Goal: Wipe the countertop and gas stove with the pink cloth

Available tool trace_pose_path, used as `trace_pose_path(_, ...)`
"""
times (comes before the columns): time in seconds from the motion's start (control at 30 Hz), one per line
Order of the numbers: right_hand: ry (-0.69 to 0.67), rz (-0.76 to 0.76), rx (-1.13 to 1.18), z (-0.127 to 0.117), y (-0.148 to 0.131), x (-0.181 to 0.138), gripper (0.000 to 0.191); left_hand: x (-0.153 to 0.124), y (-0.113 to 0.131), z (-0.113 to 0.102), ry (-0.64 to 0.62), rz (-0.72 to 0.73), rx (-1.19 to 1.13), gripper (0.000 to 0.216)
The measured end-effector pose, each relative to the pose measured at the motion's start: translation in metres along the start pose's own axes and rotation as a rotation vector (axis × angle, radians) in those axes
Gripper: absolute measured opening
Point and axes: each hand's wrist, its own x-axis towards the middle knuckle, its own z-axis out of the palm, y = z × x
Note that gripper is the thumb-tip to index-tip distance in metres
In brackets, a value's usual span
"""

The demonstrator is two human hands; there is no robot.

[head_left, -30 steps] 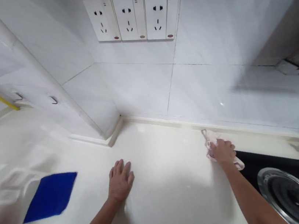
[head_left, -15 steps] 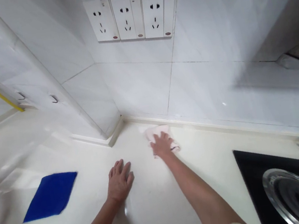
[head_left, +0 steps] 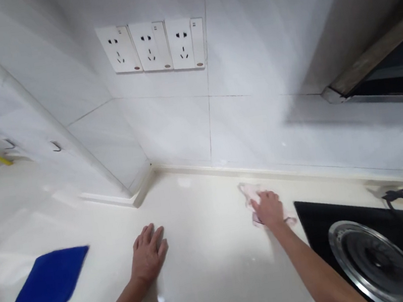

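Crumpled pale pink cloth (head_left: 251,193) lies pinned under my right hand (head_left: 269,210), near the back edge of the cream stone countertop (head_left: 212,279), just in front of the low cream skirting (head_left: 204,171) along the wall and just left of the black glass hob (head_left: 310,218). My right palm bears down on it with the fingers slightly curled, and folds of cloth show on both sides of the hand. My left hand (head_left: 149,256) rests palm down on the countertop, fingers spread, holding nothing, well apart from the right. Further left, toward the front left of the counter, lies a flat blue square of fabric (head_left: 46,288). A round steel burner ring (head_left: 374,261) sits on the hob, to the right of my right hand. Behind everything rises a glossy white tile backsplash (head_left: 168,130) carrying a row of three white wall sockets (head_left: 151,47), and a stainless steel range hood (head_left: 368,32) juts in at the upper right.
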Motion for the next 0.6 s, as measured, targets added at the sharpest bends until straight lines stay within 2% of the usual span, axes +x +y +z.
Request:
trace_pose_path(0.1,0.099,0.124,0.111,-0.003,0.056,0.001,0.039,0.001,0.001,0.000,0.010,-0.012,-0.017,0.047)
trace_pose_path(0.2,0.150,0.166,0.206,-0.003,0.069,0.002,0.039,0.001,0.002,-0.001,0.014,-0.023,-0.031,0.047)
trace_pose_path(0.27,0.162,0.167,0.284,-0.004,0.056,0.005,0.045,0.000,0.002,-0.002,0.009,-0.023,-0.022,0.047)
trace_pose_path(0.4,0.161,0.148,0.462,-0.009,0.001,0.015,0.053,-0.001,0.002,-0.002,-0.001,-0.029,-0.016,0.046)
trace_pose_path(0.5,0.156,0.126,0.461,-0.012,-0.040,0.025,0.052,-0.001,0.001,-0.002,0.001,-0.038,-0.039,0.046)
trace_pose_path(0.6,0.144,0.135,0.412,-0.012,-0.069,0.033,0.050,-0.002,0.001,-0.002,0.004,-0.038,-0.045,0.046)
